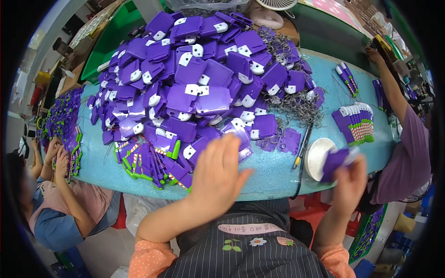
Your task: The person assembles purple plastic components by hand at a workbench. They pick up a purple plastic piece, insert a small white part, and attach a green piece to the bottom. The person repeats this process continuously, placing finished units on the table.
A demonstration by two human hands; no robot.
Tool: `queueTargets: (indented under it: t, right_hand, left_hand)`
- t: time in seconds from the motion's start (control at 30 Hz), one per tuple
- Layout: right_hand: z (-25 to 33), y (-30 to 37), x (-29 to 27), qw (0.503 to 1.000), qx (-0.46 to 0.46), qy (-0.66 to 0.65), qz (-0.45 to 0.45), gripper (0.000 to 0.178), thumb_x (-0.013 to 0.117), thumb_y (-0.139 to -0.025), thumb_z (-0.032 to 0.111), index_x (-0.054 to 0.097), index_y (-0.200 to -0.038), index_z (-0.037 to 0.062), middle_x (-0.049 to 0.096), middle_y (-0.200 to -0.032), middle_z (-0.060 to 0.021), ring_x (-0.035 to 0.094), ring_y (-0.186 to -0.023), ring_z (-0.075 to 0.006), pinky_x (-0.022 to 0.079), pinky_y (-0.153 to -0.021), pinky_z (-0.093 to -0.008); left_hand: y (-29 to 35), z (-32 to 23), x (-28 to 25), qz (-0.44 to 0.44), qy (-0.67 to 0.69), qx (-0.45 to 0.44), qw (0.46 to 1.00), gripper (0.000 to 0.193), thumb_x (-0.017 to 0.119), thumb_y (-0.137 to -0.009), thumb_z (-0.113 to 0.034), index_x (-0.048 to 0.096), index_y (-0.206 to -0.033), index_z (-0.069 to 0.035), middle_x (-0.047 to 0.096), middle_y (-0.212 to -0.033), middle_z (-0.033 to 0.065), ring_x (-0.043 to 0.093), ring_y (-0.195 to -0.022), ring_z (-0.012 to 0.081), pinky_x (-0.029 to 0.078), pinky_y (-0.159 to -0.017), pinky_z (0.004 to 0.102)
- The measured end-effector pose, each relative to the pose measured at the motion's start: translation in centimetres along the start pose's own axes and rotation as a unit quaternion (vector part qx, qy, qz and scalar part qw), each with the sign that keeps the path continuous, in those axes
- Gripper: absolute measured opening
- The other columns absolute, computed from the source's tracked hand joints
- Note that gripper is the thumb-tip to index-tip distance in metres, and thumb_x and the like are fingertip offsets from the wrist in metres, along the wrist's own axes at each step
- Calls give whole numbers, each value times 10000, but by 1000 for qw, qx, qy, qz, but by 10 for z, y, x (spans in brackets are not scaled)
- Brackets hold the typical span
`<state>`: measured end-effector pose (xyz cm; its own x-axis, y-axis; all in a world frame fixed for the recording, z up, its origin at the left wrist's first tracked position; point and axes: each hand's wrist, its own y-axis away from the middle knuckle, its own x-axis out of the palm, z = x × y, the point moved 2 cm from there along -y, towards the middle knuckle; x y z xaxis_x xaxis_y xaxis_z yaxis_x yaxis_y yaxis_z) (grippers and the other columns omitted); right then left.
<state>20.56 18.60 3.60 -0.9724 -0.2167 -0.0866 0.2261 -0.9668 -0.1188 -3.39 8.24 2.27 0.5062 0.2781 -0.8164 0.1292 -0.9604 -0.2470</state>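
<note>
My left hand point(218, 169) reaches over the near edge of a big heap of flat purple plastic casings point(189, 70) with white ends. Its fingers are stretched out and the thumb stands apart; I see nothing held in it. One casing point(236, 132) lies just beyond its fingertips. In my right hand point(352, 178), blurred by motion, a purple casing point(334, 163) with a white end is pinched. That casing covers part of a round white dish point(317, 155) near the table's front edge.
Purple pieces with green tips and striped stems point(143, 162) lie left of my left hand. A black cable point(303, 153) and a pencil-like tool point(298, 160) lie beside the dish. A fanned row of finished-looking pieces point(357, 121) sits right. People point(74, 208) work on both sides.
</note>
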Motion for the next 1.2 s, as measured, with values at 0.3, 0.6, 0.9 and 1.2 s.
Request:
queueTargets:
  t: [0.3,0.6,0.9,1.2]
  right_hand:
    - [-63,-101,-63,792,-191,577,-52,258,706,-719,63,566,-924,-7,546,-798,-87,532,-800,-231,419,-751,-322]
    - [20,11,61,841,-267,321,344,824,796,-610,182,395,-1291,-51,485,-1245,-200,532,-1024,-345,421,-866,-421]
    - [-9,53,104,859,-239,223,395,672,740,-661,140,455,-1236,-61,512,-1051,-180,587,-847,-299,502,-690,-341]
    - [-17,48,112,882,-135,319,321,773,802,-585,99,436,-1256,-22,470,-1127,-185,515,-980,-342,463,-802,-381]
  left_hand:
    - [-23,21,25,-7,-111,1,994,486,716,-654,-80,506,-1075,39,516,-1128,211,484,-999,352,389,-834,409]
    - [15,-11,0,41,167,104,980,628,675,-648,12,374,-1197,59,435,-1158,254,476,-1060,421,407,-905,464]
    - [94,0,23,-30,470,-19,882,632,552,-745,115,276,-1309,36,370,-1291,261,390,-1234,388,451,-917,404]
    - [145,41,12,109,611,-276,734,213,427,-926,-12,409,-1128,54,616,-996,210,654,-859,198,537,-725,285]
